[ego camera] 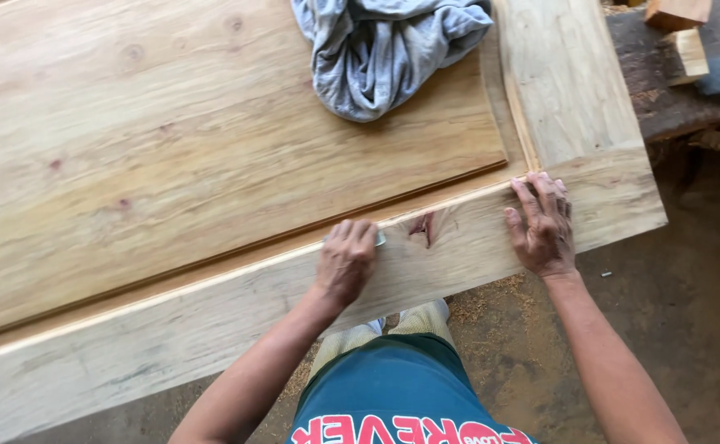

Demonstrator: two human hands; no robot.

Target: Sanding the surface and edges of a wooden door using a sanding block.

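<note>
Pale wooden door frame rail (pixel 212 329): left hand (pixel 345 261) curled, gripping small metal scraper (pixel 379 239) beside reddish knot hole (pixel 422 228); right hand (pixel 543 226) spread flat, pressing rail.

Both bare arms reach forward from the lower edge of the scene, elbows low and forearms angling inward toward the far side. The left hand (pixel 345 261) is curled, knuckles up, fingers (pixel 358 233) bent down and closed around something small that barely shows past the fingertips. The right hand (pixel 544 222) lies flat, palm down, fingers spread slightly and pointing away, the wrist straight in line with the forearm. The two hands sit well apart, the right one a little farther out than the left. Both forearms are uncovered to the elbow.
</note>
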